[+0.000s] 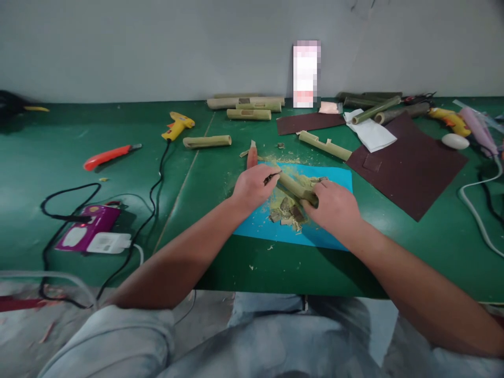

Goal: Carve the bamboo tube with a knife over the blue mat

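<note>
My right hand is closed around the near right end of a bamboo tube, which lies tilted over a blue sheet. My left hand is pinched at the tube's far left end. A thin dark edge shows between its fingers, too small to name. Under the tube, a heap of bamboo chips and pale dust covers the middle of the sheet. Just behind my left hand lies a red-handled knife, partly hidden by that hand.
More bamboo tubes lie at the back, one notched tube nearer. Brown sheets and a white cloth are to the right. Leftward are a yellow glue gun, an orange cutter and a purple power strip with trailing cords.
</note>
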`<control>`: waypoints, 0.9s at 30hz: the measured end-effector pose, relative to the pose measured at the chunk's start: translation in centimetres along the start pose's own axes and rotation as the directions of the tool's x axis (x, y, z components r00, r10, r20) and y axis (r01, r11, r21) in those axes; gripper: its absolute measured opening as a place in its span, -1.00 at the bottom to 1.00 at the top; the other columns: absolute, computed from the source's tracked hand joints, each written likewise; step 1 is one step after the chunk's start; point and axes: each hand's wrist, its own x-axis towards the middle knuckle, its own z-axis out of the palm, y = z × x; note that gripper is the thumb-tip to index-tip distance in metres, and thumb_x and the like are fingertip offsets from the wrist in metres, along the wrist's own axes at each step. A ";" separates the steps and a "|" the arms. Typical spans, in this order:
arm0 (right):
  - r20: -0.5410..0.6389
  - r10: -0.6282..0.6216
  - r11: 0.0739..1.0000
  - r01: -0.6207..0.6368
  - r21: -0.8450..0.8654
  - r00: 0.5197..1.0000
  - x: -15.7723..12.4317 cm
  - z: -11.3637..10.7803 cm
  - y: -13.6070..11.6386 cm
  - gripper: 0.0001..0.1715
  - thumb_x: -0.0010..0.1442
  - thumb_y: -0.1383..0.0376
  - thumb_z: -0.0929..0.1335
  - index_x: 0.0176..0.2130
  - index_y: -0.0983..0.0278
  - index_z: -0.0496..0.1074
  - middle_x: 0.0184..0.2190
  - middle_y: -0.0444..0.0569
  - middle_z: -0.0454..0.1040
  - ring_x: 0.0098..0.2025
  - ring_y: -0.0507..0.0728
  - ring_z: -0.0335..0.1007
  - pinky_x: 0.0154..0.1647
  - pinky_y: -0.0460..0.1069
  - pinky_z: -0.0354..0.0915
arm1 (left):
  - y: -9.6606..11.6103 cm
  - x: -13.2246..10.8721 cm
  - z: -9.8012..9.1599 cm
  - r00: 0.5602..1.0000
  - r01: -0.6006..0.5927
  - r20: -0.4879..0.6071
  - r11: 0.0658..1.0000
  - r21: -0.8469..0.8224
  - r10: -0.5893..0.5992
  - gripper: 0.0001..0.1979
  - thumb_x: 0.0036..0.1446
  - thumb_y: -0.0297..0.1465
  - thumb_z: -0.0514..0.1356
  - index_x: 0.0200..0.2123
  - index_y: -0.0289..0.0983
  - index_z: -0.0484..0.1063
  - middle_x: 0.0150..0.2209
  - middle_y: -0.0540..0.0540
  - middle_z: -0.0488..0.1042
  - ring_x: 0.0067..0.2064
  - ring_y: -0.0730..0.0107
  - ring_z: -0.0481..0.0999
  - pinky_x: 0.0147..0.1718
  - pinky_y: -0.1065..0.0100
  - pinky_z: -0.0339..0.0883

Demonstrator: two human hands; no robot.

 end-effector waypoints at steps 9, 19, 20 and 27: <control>-0.011 -0.037 0.999 0.037 0.007 0.999 0.1 0.3 0.1 -0.82 0.27 0.22 0.33 -0.27 0.27 0.48 -0.20 0.17 0.54 -0.13 0.29 0.45 -0.20 0.12 0.32 | -0.1 -0.1 -0.2 1.000 0.009 -0.011 1.000 -0.026 -0.009 -0.76 0.34 -0.33 0.17 -0.06 -0.24 0.61 -0.15 -0.14 0.66 -0.14 0.26 0.63 -0.07 0.24 0.52; 0.003 -0.012 1.000 0.012 0.011 1.000 -0.1 0.3 -0.4 -0.87 0.26 0.24 0.36 -0.26 0.26 0.45 -0.19 0.16 0.53 -0.11 0.31 0.45 -0.20 0.13 0.30 | 1.2 -0.7 0.4 0.992 -0.095 0.076 0.995 -0.023 0.096 -0.74 0.38 -0.31 0.14 -0.07 -0.26 0.61 -0.25 -0.13 0.61 -0.21 0.30 0.59 -0.19 0.30 0.48; 0.009 -0.012 1.000 0.012 0.005 1.000 -0.1 0.3 -0.5 -0.86 0.26 0.23 0.35 -0.25 0.27 0.45 -0.19 0.17 0.53 -0.11 0.31 0.45 -0.20 0.13 0.30 | 1.3 -0.7 0.4 0.989 -0.110 0.094 0.994 -0.023 0.111 -0.74 0.39 -0.31 0.14 -0.06 -0.25 0.61 -0.25 -0.13 0.62 -0.21 0.31 0.59 -0.20 0.31 0.48; 0.014 -0.006 1.000 0.006 0.013 1.000 0.0 0.5 -0.5 -0.87 0.26 0.23 0.37 -0.26 0.26 0.45 -0.20 0.15 0.53 -0.12 0.31 0.45 -0.22 0.13 0.30 | 1.8 -0.9 0.8 0.988 -0.125 0.084 0.992 -0.017 0.126 -0.71 0.40 -0.32 0.11 -0.07 -0.28 0.60 -0.28 -0.14 0.60 -0.23 0.26 0.59 -0.23 0.27 0.48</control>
